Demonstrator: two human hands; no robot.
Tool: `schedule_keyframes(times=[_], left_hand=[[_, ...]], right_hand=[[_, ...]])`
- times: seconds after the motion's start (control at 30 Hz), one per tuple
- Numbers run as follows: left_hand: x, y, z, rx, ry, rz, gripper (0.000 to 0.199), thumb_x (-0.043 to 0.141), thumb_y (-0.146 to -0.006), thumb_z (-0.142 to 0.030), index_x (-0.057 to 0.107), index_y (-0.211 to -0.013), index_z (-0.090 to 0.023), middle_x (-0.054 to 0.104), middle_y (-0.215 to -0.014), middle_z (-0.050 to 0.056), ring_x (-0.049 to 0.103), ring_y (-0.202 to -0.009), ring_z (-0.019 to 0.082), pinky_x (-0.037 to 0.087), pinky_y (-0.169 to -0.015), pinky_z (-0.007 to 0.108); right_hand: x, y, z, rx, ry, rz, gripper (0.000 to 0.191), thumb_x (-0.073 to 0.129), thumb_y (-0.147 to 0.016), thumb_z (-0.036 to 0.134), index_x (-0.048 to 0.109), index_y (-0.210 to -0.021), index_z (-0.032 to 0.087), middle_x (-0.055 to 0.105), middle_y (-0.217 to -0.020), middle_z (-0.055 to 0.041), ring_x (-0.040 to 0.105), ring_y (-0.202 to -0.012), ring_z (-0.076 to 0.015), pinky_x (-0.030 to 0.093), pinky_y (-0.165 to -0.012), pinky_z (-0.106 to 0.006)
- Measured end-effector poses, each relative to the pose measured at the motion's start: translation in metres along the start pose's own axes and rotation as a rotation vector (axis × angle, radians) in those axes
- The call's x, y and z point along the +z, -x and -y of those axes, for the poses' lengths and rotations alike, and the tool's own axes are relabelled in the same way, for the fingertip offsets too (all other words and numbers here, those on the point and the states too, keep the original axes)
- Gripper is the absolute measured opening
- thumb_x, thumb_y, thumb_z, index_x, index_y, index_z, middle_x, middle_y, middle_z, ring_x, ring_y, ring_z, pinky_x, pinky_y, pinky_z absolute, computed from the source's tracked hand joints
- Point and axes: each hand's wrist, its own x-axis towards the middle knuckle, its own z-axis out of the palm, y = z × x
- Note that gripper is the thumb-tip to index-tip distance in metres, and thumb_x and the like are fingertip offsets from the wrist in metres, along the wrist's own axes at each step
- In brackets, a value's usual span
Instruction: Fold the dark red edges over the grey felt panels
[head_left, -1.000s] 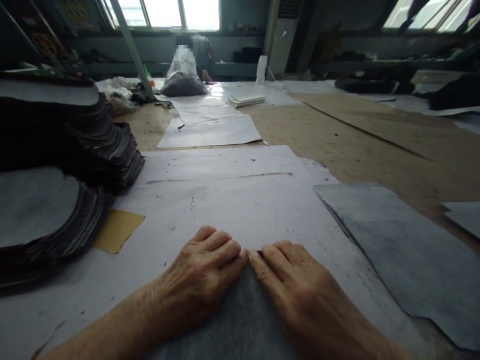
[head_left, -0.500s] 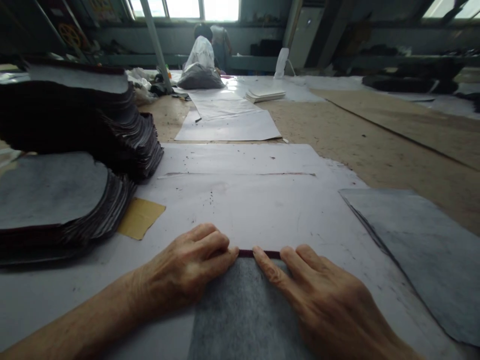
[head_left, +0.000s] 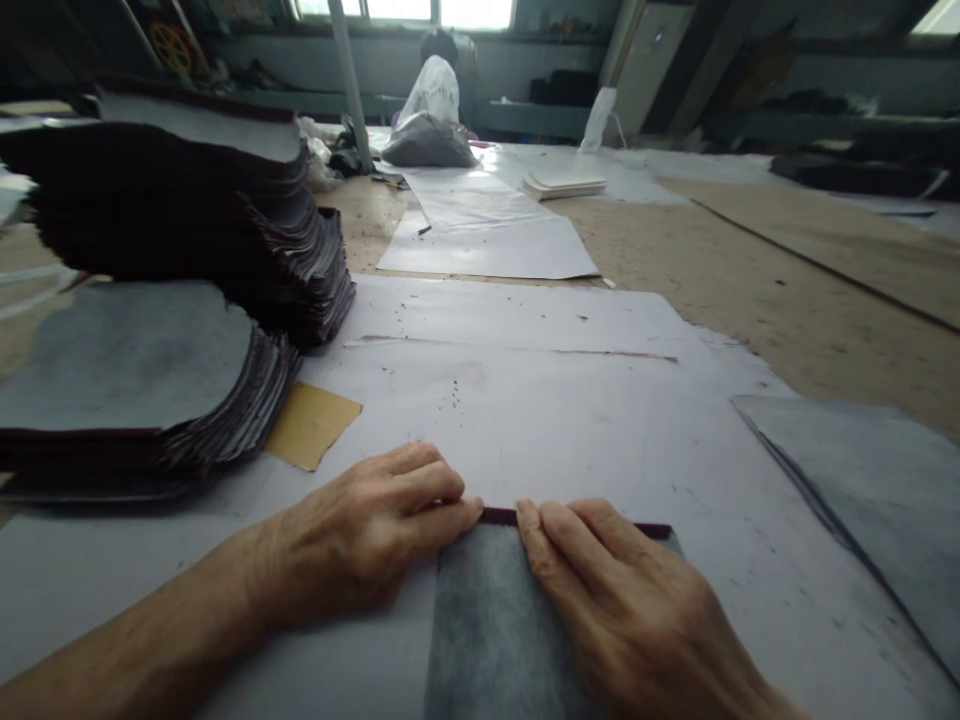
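Note:
A grey piece of sheet material [head_left: 495, 620], looking like backed fabric, lies on the white paper in front of me. Along its far edge runs a narrow dark maroon strip [head_left: 498, 516], which seems to be the edge folded over. My left hand [head_left: 375, 525] is closed with curled fingers, its thumb and forefinger pinching the left end of that strip. Over the strip's middle, my right hand [head_left: 622, 590] presses with its fingertips close together, thumb beside forefinger. Its palm covers the right part of the piece. A short length of strip shows beyond its knuckles.
Tall stacks of dark-edged cut pieces [head_left: 187, 200] and grey-topped ones [head_left: 127, 350] stand at left, beside a yellow card [head_left: 313, 425]. More grey sheets [head_left: 862, 480] lie at right. Farther back are white paper [head_left: 495, 245], a pole [head_left: 351, 90], a bag [head_left: 431, 130] and a person [head_left: 439, 45].
The view has shifted, so the surroundings sit further right or lower-angled. My right hand has slid rightward along the strip with fingers drawn together; the left still pinches its left end.

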Motion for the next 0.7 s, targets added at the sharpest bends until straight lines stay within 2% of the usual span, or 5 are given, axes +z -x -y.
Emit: schedule_keyframes(times=[0.13,0.3,0.47,0.6,0.7], left_hand=[[-0.004,0.005,0.001,-0.007,-0.019,0.002,0.027,0.042,-0.085,-0.001,0.056,-0.108,-0.005,0.058,-0.083,0.009,0.045,-0.075,0.015,0.047,-0.067,0.031],[-0.003,0.003,0.0,0.006,-0.008,-0.011,0.028,0.041,-0.085,-0.002,0.056,-0.108,-0.006,0.058,-0.082,0.009,0.044,-0.074,0.015,0.046,-0.066,0.032],[-0.002,0.003,0.001,0.004,-0.05,0.014,0.03,0.037,-0.086,-0.005,0.056,-0.109,-0.007,0.057,-0.08,0.008,0.044,-0.074,0.016,0.043,-0.066,0.035],[-0.011,0.008,-0.017,-0.084,-0.078,-0.05,0.032,0.039,-0.08,-0.004,0.057,-0.106,-0.013,0.059,-0.088,0.007,0.048,-0.075,0.016,0.04,-0.065,0.036],[-0.018,0.014,-0.041,-0.206,-0.078,0.036,0.029,0.043,-0.08,-0.009,0.057,-0.104,-0.012,0.061,-0.09,0.008,0.051,-0.075,0.017,0.043,-0.064,0.035]], right_hand=[[-0.003,0.0,-0.003,0.006,0.002,0.023,0.037,0.029,-0.091,0.002,0.063,-0.108,0.001,0.059,-0.097,-0.0114,0.052,-0.085,-0.0213,0.05,-0.073,-0.032],[-0.002,-0.006,-0.002,0.016,0.019,0.059,0.043,0.021,-0.092,0.004,0.058,-0.115,0.005,0.056,-0.09,-0.0084,0.051,-0.082,-0.0205,0.048,-0.064,-0.033],[0.0,-0.01,-0.002,-0.022,0.054,0.085,0.041,0.025,-0.089,0.005,0.056,-0.116,0.005,0.053,-0.085,-0.0082,0.05,-0.074,-0.0198,0.044,-0.056,-0.031],[-0.002,-0.012,-0.003,-0.024,0.012,0.128,0.049,0.032,-0.076,0.0,0.055,-0.119,0.009,0.053,-0.087,-0.0086,0.05,-0.073,-0.0192,0.045,-0.055,-0.027],[-0.002,-0.014,-0.005,-0.03,-0.023,0.153,0.058,0.036,-0.066,0.001,0.055,-0.12,0.01,0.053,-0.088,-0.0088,0.051,-0.076,-0.0206,0.048,-0.057,-0.027]])
